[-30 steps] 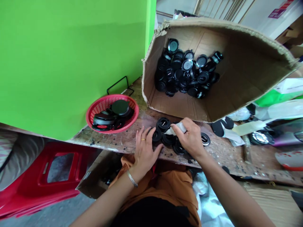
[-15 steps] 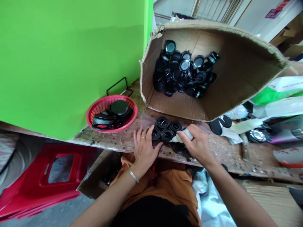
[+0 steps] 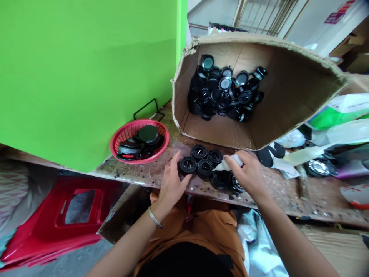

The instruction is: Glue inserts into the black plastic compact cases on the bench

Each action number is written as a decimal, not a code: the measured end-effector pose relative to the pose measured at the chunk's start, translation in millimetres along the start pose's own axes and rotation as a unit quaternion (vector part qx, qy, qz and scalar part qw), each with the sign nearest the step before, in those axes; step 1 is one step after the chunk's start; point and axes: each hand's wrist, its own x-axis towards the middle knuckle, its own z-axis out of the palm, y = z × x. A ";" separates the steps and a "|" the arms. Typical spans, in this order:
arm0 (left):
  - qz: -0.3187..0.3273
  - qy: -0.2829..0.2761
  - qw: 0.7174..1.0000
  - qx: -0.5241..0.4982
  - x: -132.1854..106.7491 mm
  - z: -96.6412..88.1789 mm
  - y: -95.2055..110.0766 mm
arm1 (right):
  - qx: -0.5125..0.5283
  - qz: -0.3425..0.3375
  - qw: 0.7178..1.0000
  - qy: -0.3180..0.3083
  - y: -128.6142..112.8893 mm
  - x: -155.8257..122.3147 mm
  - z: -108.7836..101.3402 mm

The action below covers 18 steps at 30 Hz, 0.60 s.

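Several black round plastic cases (image 3: 205, 168) sit in a tight cluster near the front of the wooden workbench. My right hand (image 3: 250, 172) is closed around a small white squeeze bottle (image 3: 235, 160). Its pointed nozzle tilts down to the left, close to the rim of the middle case. At the cluster's left side, my left hand (image 3: 172, 181) has thumb and forefinger spread around the edge of the leftmost case (image 3: 187, 165), touching it without a closed grip. My right fingers partly hide the cases at the right end.
Behind the cluster, a cardboard box (image 3: 219, 134) lies with its opening toward me, full of similar black cases. A red basket (image 3: 115, 143) with black round parts stands left, beside a green panel (image 3: 86, 77). Black pads (image 3: 266, 154) and plastic bags lie right. A red stool (image 3: 54, 215) is below.
My right hand and the bottle have shifted slightly right, uncovering more of the cluster. My left hand has drawn back a little to the left, its fingers less spread. The camera view has shifted slightly.
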 end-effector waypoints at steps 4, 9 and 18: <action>-0.043 -0.025 0.998 -0.047 3.0 -6.5 -4.0 | 0.107 0.113 0.988 -0.017 1.7 7.2 6.1; -0.044 -0.022 0.998 -0.039 1.4 -4.8 -8.5 | 0.101 0.056 0.993 -0.011 -20.1 18.4 30.9; -0.028 -0.021 0.999 -0.022 -0.1 -3.4 -10.5 | 0.040 -0.046 0.998 0.007 -32.4 31.3 62.3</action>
